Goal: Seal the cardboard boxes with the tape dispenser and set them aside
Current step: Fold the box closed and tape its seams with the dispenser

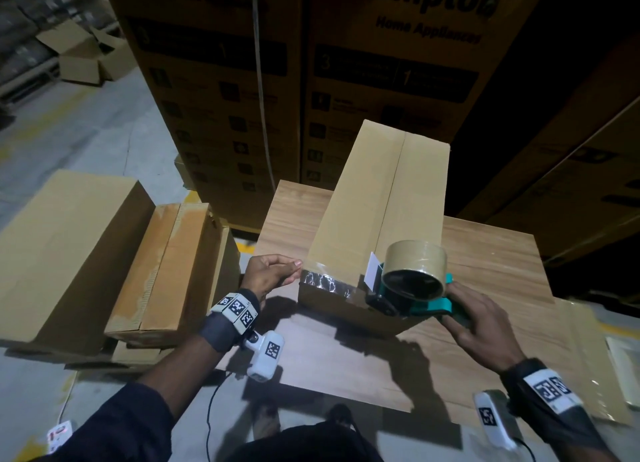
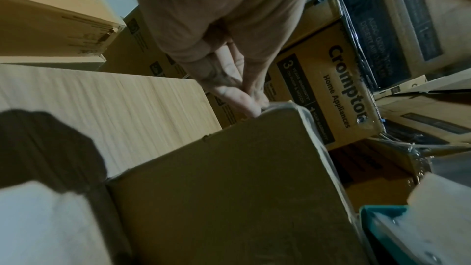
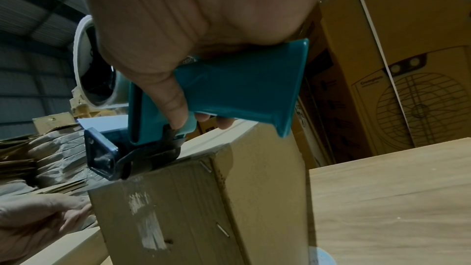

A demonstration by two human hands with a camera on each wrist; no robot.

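The long plain cardboard box (image 1: 377,219) lies on the wooden bench (image 1: 485,253), its long axis and flap seam running from the near edge toward the far edge. The right hand (image 1: 481,326) grips the teal tape dispenser (image 1: 412,285) at the box's near end. The left hand (image 1: 270,276) pinches the clear tape strip (image 1: 325,283) at the near-left corner, so the pull looks set to run across the end.

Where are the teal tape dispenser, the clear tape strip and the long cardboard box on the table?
teal tape dispenser (image 3: 242,90), right wrist view, on its handle.
clear tape strip (image 1: 325,283), head view, on the shiny stretch along the box's near edge.
long cardboard box (image 1: 360,198), head view, on its top left flap.
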